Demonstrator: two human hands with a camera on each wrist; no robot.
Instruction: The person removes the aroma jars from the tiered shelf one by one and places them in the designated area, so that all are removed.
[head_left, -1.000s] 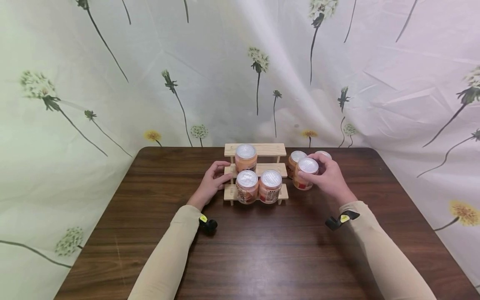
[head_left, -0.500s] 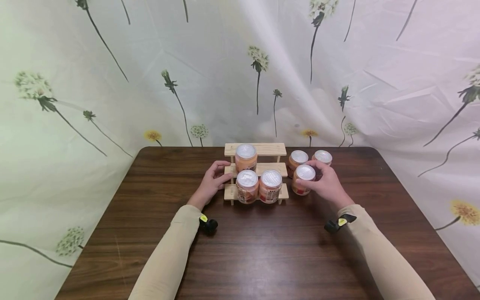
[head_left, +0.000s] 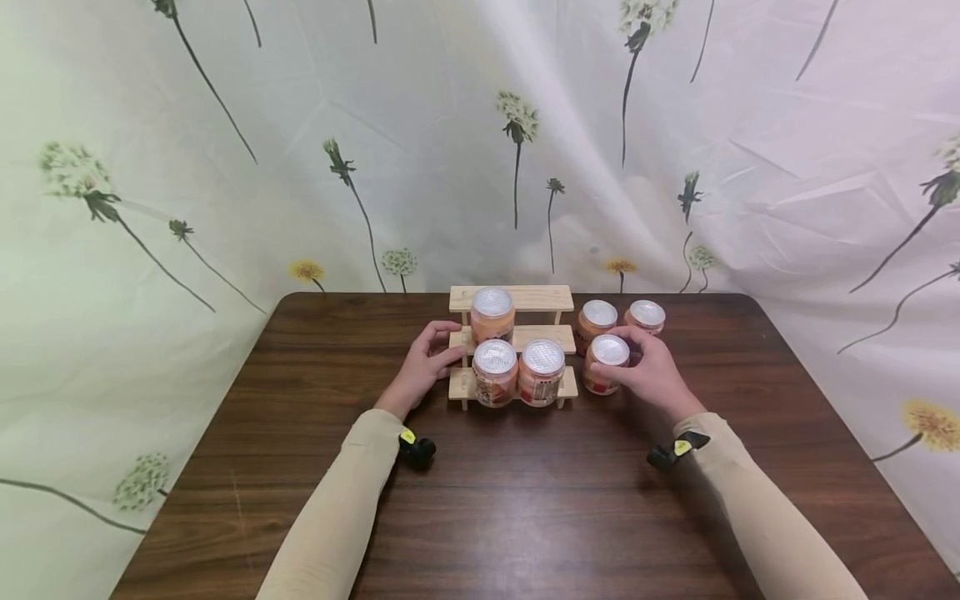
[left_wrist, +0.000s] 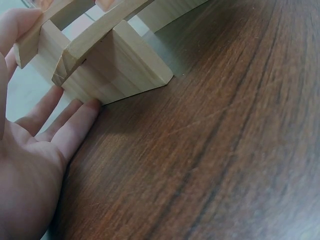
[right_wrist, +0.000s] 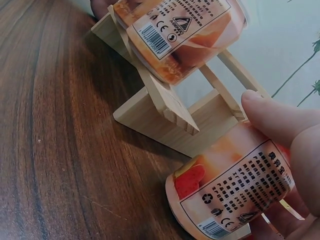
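My right hand [head_left: 651,370] grips an upright jar [head_left: 602,385] with an orange-pink label and silver lid, thumb on its near side and fingers behind. It stands just right of a three-step wooden rack [head_left: 543,340]; in the right wrist view this jar [right_wrist: 225,185] is low over the table beside the rack's end. At the rack's left end, my left hand [head_left: 422,369] touches the wood. The left wrist view shows its fingers [left_wrist: 75,131] extended against the side panel [left_wrist: 107,70]. Two jars fill the lowest step, a left jar [head_left: 495,385] and a right jar [head_left: 540,387].
On the middle step's left half sits another jar [head_left: 492,321]. Behind the gripped jar stand two more on the table, a nearer jar [head_left: 596,321] and a far-right jar [head_left: 647,315]. The dark wooden table [head_left: 495,508] ends at a dandelion-print curtain [head_left: 450,167].
My right hand has brought its jar down and towards me, bringing the far-right jar into fuller view. The left hand and rack have stayed put.
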